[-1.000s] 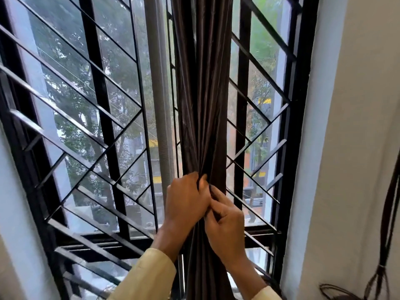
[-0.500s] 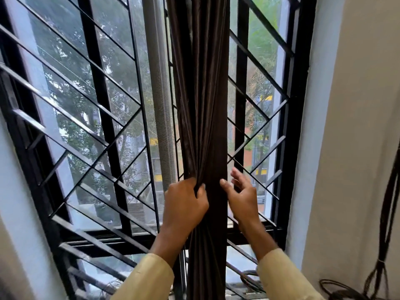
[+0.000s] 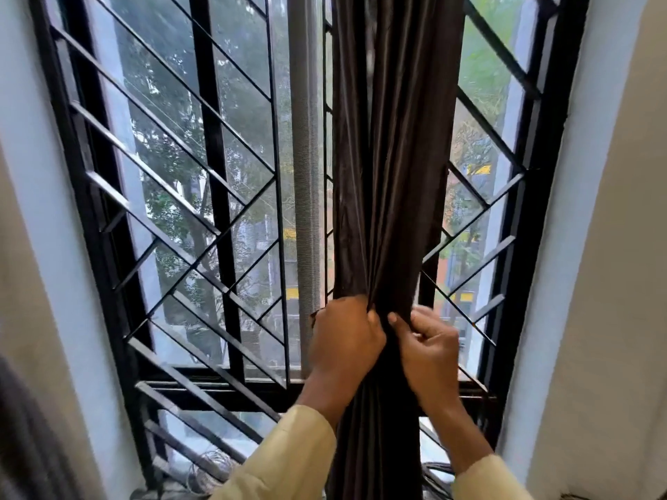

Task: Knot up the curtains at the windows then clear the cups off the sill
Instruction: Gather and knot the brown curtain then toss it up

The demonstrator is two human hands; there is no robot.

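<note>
A dark brown curtain [image 3: 393,146] hangs gathered into one bunch in front of the window, right of its middle. My left hand [image 3: 344,341] grips the bunch from the left at about sill height. My right hand [image 3: 429,350] is curled round the right side of the same bunch, thumb pinching the folds. Both hands sit side by side, almost touching. Below them the curtain falls straight down between my pale yellow sleeves. No cups show in this view.
A black metal grille [image 3: 180,218] with diagonal bars covers the window. A grey rolled mesh screen [image 3: 306,175] stands just left of the curtain. White walls [image 3: 613,247] flank the window. Coiled wires [image 3: 213,463] lie low by the sill.
My right hand, which had opened and reached behind the curtain's right edge half a second ago, has come back and closed on the folds. My left hand kept its grip.
</note>
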